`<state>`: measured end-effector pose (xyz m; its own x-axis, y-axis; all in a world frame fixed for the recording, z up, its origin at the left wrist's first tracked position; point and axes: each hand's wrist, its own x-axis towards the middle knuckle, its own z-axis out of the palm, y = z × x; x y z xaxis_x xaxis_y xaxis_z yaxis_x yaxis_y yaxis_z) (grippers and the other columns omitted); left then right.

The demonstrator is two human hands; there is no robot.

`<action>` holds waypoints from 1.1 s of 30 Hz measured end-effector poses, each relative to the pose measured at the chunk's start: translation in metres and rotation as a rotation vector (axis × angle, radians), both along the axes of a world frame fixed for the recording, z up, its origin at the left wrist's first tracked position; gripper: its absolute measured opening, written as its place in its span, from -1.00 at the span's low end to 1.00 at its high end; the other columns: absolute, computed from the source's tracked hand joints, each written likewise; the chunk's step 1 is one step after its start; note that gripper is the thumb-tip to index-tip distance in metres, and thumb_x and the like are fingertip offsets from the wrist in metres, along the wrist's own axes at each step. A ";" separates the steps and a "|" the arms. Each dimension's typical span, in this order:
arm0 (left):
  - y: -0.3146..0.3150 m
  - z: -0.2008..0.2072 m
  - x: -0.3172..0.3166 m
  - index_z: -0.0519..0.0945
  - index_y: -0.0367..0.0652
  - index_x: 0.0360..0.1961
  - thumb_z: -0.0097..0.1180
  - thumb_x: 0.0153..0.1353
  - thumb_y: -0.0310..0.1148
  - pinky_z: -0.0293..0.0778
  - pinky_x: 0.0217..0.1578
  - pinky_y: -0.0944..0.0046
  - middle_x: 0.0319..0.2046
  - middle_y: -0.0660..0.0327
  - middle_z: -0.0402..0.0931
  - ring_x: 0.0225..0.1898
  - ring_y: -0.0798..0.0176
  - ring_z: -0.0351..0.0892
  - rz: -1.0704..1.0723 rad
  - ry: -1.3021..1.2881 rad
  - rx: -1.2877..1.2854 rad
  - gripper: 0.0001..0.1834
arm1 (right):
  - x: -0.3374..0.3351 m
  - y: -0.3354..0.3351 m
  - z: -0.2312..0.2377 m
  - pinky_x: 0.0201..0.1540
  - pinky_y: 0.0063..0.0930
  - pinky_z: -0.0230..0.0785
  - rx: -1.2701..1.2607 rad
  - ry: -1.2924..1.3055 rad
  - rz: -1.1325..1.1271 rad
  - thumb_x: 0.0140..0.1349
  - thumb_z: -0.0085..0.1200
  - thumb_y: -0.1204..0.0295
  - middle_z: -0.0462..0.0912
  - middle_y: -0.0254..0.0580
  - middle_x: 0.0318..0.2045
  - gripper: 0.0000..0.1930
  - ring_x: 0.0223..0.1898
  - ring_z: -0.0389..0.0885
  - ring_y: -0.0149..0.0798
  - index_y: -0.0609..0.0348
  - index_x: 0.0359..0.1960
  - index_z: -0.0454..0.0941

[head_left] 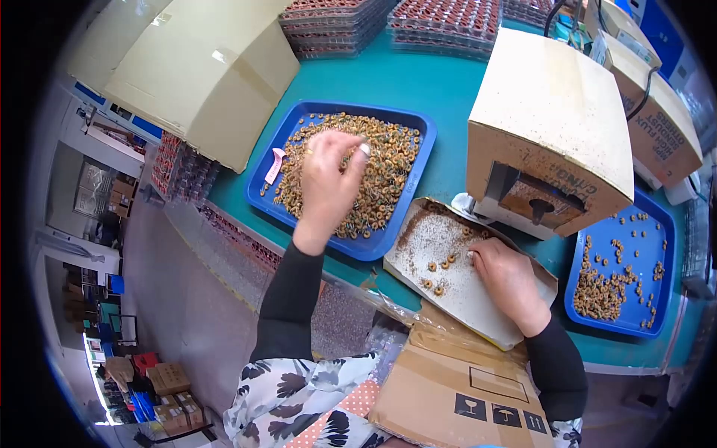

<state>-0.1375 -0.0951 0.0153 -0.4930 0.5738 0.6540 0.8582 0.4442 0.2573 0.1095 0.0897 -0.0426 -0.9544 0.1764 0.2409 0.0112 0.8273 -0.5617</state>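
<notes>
My left hand (328, 179) hovers over a blue tray (426, 160) heaped with small tan wire-wound rings (388, 153). Its thumb and fingers come together in a pinch; whatever they hold is too small to make out. A pink slip (274, 166) lies at the tray's left side. My right hand (509, 280) rests over a shallow white cardboard tray (467, 306), fingers pressed together beside a few loose rings (446, 262). Anything between those fingertips is hidden. Brown dust is scattered over the cardboard.
A cardboard-covered machine (549, 112) with a dark front opening stands behind the cardboard tray. Another blue tray (650, 205) with rings is at the right. A large carton (202, 75) sits far left, stacked plastic trays (444, 26) at the back. A brown box (441, 381) is near my lap.
</notes>
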 end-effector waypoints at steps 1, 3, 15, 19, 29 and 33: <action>0.008 -0.002 0.017 0.60 -0.20 -0.25 0.14 0.14 -0.40 0.42 -0.14 0.18 -0.30 0.13 0.54 -0.20 0.12 0.52 -0.029 -0.130 0.034 -0.84 | 0.000 0.003 -0.004 -0.37 -0.20 0.42 0.007 0.005 -0.004 0.14 0.06 0.48 0.53 -0.07 -0.38 -0.90 -0.39 0.56 0.01 0.13 -0.29 0.48; 0.020 -0.007 0.048 0.60 -0.21 -0.24 0.17 0.14 -0.39 0.45 -0.31 0.32 -0.33 0.16 0.53 -0.31 0.25 0.53 -0.200 -0.404 0.033 -0.82 | -0.001 0.008 -0.013 -0.51 -0.37 0.36 -0.099 0.219 0.013 0.23 0.02 0.46 0.52 -0.15 -0.45 -0.87 -0.53 0.53 -0.17 0.17 -0.21 0.48; 0.087 -0.030 0.128 0.57 -0.31 -0.34 0.25 0.11 -0.29 0.47 -0.44 0.28 -0.49 0.10 0.54 -0.47 0.25 0.57 -0.495 -0.814 0.071 -0.73 | 0.015 0.015 0.016 -0.67 -0.73 -0.06 -1.681 0.131 -0.454 0.29 0.02 0.53 0.41 -0.45 -0.53 -0.87 -0.63 0.21 -0.60 0.17 -0.14 0.48; 0.090 -0.030 0.130 0.57 -0.30 -0.35 0.23 0.13 -0.31 0.47 -0.46 0.32 -0.49 0.13 0.57 -0.48 0.33 0.55 -0.433 -1.144 0.073 -0.77 | 0.013 0.014 0.007 -0.61 -0.72 0.04 -1.524 0.191 -0.409 0.28 0.03 0.53 0.48 -0.41 -0.47 -0.81 -0.61 0.24 -0.59 0.22 -0.08 0.49; 0.085 -0.029 0.129 0.56 -0.31 -0.32 0.20 0.16 -0.35 0.44 -0.47 0.40 -0.46 0.22 0.56 -0.48 0.46 0.50 -0.509 -1.387 0.097 -0.79 | 0.019 0.024 0.016 -0.63 -0.71 0.00 -1.475 0.099 -0.320 0.27 0.07 0.46 0.49 -0.46 -0.51 -0.77 -0.62 0.23 -0.62 0.25 -0.07 0.53; 0.085 -0.020 0.128 0.59 -0.21 -0.31 0.23 0.12 -0.38 0.47 -0.48 0.34 -0.50 0.20 0.51 -0.53 0.33 0.53 -0.596 -0.755 0.024 -0.85 | 0.023 0.028 0.020 -0.64 -0.72 -0.03 -1.484 0.097 -0.264 0.26 0.07 0.48 0.51 -0.44 -0.49 -0.77 -0.62 0.23 -0.63 0.25 -0.06 0.54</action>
<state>-0.0092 -0.0103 -0.0046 -0.4206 0.8568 0.2984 0.5457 -0.0238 0.8376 0.1324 0.1179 -0.0231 -0.8489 0.4676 -0.2464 -0.0202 -0.4947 -0.8688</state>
